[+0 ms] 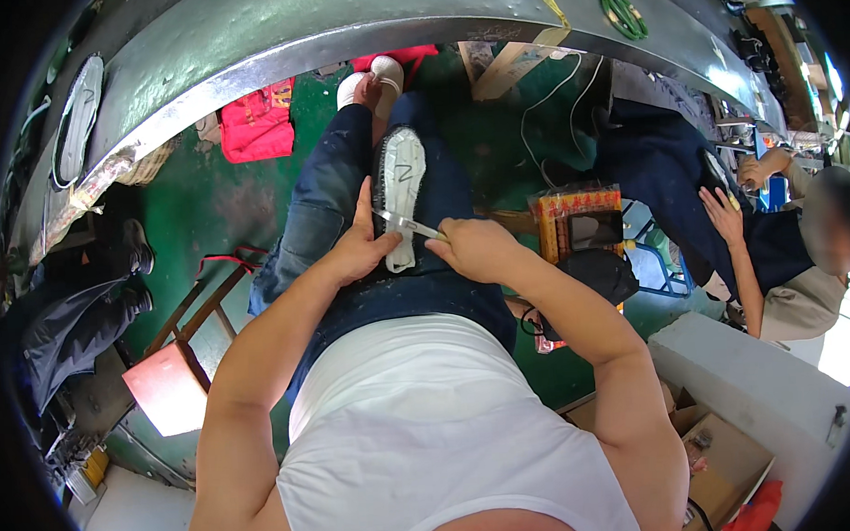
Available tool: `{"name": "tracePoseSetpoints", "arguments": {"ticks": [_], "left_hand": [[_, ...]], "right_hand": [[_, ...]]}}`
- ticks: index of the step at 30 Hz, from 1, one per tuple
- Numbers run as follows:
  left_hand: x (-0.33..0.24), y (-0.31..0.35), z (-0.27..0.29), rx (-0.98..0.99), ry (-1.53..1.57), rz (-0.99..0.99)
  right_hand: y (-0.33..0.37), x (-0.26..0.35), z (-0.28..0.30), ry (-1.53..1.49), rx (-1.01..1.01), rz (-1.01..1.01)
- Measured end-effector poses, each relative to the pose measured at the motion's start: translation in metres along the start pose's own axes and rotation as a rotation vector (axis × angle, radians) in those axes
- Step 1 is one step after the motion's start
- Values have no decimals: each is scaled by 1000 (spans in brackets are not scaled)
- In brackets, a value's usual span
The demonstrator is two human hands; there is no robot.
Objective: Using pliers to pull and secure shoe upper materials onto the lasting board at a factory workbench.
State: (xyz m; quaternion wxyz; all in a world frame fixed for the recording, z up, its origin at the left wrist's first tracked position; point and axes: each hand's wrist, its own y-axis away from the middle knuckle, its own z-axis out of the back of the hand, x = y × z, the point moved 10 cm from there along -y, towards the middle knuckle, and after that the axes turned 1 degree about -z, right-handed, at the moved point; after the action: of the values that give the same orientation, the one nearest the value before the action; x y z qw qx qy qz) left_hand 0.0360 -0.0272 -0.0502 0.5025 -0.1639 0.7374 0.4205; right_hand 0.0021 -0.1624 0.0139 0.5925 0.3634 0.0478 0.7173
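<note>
Across my lap lies a shoe, bottom up (404, 177), its pale sole side facing me with a dark mark on it and a dark rim around it. My left hand (357, 249) grips its lower left side, the forefinger stretched along the edge and the thumb on the pale surface. In my right hand (476, 249) is a knife with a pale handle and a flat metal blade (403, 221). The blade lies across the lower half of the shoe, its tip toward my left thumb. Part of the handle is hidden inside my right fist.
A metal-edged bench (324, 44) curves across the front, with a similar shoe (79, 118) and a green-handled tool (625, 17) on it. A red bag (259, 126) lies on the floor. At right, a co-worker's hand (723, 216) rests on dark cloth; a stool (167, 387) stands left.
</note>
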Motion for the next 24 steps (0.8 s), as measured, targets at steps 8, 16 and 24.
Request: {"name": "tracePoseSetpoints", "arguments": {"ticks": [8,16,24], "left_hand": [[-8,1,1,27,-58,-12],[-11,-1,6,-7,-83,-2],[-12,-38,30,-275,-71,-34]], "right_hand": [[5,-8,-2,-60,-10,-67],[-11,-2,17,-103,-66,-72],[-7,-59,-20,-846,-167,-221]]}}
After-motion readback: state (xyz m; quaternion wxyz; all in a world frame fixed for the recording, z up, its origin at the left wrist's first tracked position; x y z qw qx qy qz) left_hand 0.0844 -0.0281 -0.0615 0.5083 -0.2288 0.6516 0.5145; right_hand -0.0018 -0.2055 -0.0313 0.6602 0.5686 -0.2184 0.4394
